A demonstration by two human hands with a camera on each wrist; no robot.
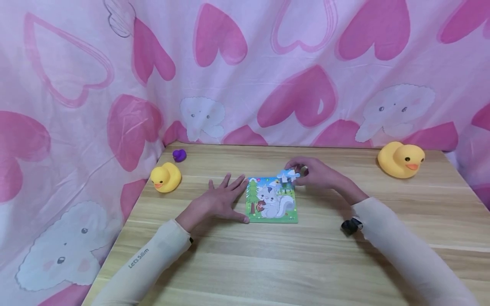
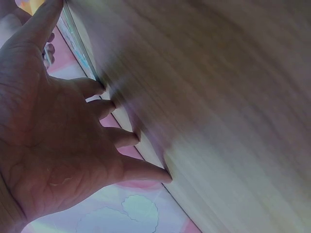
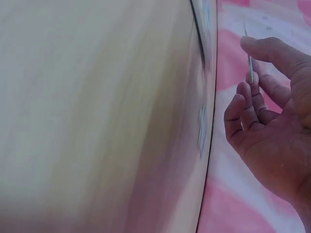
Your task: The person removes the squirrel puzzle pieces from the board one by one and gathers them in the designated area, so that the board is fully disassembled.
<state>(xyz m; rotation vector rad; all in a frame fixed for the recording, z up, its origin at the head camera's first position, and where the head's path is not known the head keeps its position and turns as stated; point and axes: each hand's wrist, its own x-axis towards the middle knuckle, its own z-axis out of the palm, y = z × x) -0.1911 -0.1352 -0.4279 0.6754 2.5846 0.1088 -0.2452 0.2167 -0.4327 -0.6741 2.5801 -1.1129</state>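
Note:
A jigsaw puzzle with a pale squirrel picture lies flat on the table. My left hand rests at its left side with fingers spread; the thumb is at the lower left corner and the index finger by the upper left edge. In the left wrist view the straight fingertips meet the wood. Over the puzzle's upper right corner, my right hand pinches a blue and white puzzle piece. The right wrist view shows that piece edge-on between thumb and fingers, raised off the table.
A yellow rubber duck and a small purple duck sit at the table's left edge. A larger yellow duck stands at the back right. Beyond the wooden table hangs a pink heart-patterned curtain. A thin flat thing lies near the right hand.

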